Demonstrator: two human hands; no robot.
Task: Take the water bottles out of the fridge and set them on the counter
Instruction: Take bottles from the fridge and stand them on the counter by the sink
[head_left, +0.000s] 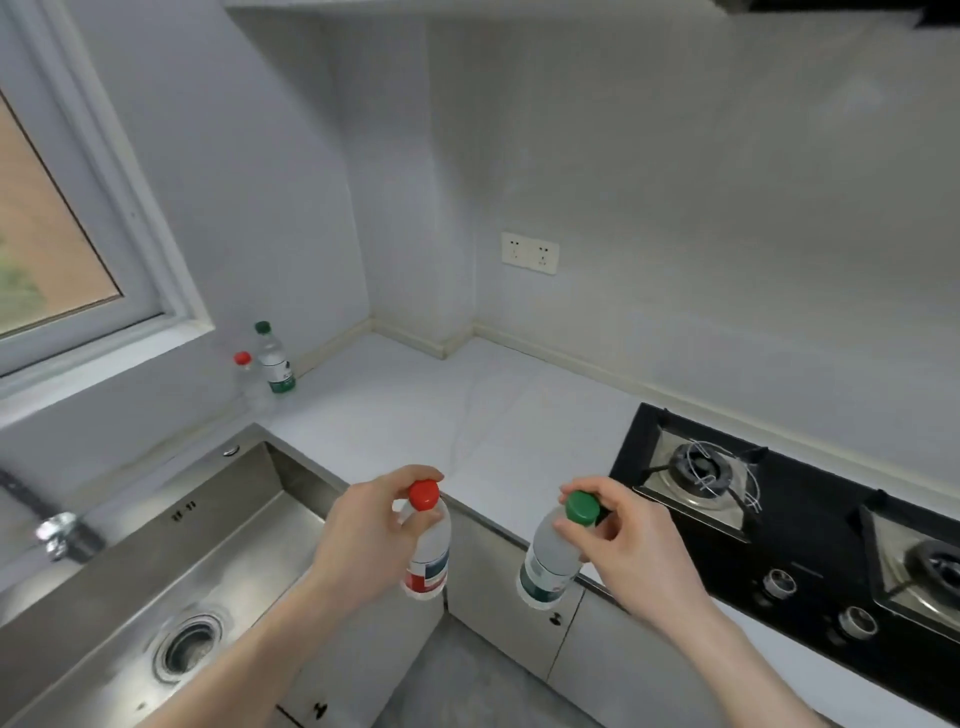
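two bottles (270, 364) already stand in the counter (415, 410) corner. left hand (363, 530) pinches a red-capped bottle (428, 556) by the neck, right hand (623, 535) a green-capped bottle (548, 566); both hang off the counter edge, unplaced.

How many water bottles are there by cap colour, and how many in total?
Red cap: 2, one held by the left hand at, one on the counter at.
Green cap: 2, one held by the right hand at, one on the counter at.
Total: 4
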